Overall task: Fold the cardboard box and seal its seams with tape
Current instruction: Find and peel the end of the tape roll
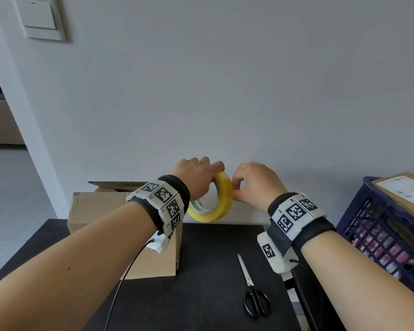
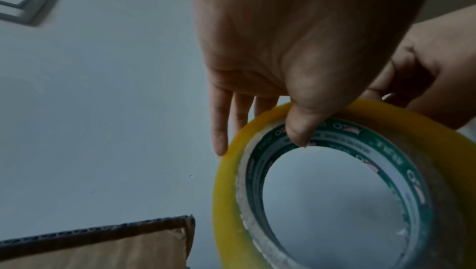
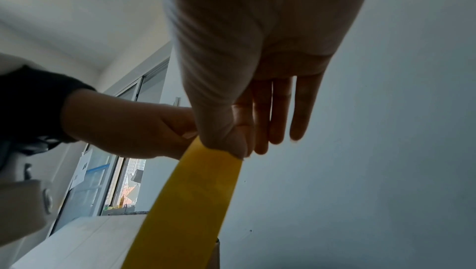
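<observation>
A yellow tape roll [image 1: 221,199] with a green-printed core is held upright in the air above the black table [image 1: 206,259]. My left hand [image 1: 213,174] grips the roll's top, its thumb [image 2: 298,129] hooked inside the core and its fingers over the outer side. My right hand [image 1: 236,187] pinches the roll's outer tape surface [image 3: 201,182] with thumb and index; its other fingers are straight. The brown cardboard box [image 1: 101,211] stands on the table's left, below my left wrist, with a back flap [image 2: 103,249] raised.
Black-handled scissors [image 1: 253,292] lie on the table near my right forearm. A dark blue plastic crate [image 1: 378,235] stands at the right with a brown parcel [image 1: 406,192] on top. A grey wall rises right behind the table.
</observation>
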The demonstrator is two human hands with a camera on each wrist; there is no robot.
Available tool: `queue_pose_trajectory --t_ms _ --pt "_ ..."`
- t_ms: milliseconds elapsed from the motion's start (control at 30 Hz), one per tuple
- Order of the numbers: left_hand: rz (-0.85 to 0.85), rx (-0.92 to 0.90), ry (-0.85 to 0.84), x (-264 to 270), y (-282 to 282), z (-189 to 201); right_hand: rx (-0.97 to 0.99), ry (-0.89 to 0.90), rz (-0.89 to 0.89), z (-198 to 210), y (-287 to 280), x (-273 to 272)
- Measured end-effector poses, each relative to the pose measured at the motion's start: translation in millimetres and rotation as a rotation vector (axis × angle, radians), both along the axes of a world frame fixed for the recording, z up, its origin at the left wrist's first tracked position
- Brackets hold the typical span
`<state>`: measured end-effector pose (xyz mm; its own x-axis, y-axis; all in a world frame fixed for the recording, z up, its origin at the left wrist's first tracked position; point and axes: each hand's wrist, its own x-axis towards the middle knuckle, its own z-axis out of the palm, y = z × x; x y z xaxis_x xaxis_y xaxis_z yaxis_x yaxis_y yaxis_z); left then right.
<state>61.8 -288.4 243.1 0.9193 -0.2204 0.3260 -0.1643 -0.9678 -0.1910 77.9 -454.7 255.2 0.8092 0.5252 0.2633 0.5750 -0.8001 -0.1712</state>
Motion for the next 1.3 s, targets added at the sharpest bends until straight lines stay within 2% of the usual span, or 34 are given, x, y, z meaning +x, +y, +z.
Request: queue_pose_trajectory --t_ms 367,600,733,867,967,1300 --pt "0.042 -0.102 0.017 3 -3 -1 0.155 0.069 0.055 -2 -5 10" --pt "0.078 -0.204 0.119 4 -4 4 0.243 0.093 0.066 -1 -6 9" --pt "0.128 -0.391 0.222 2 9 9 0.506 0.026 0.056 1 -8 8" --pt "0.119 -0.49 0.259 -1 9 17 0.629 0.218 0.071 1 -5 9" --pt "0.13 -0.56 0.284 -2 11 18 0.706 0.258 0.08 -1 2 7" --pt "0.146 -0.605 0.308 -13 20 17 0.706 0.267 0.073 0 13 1"
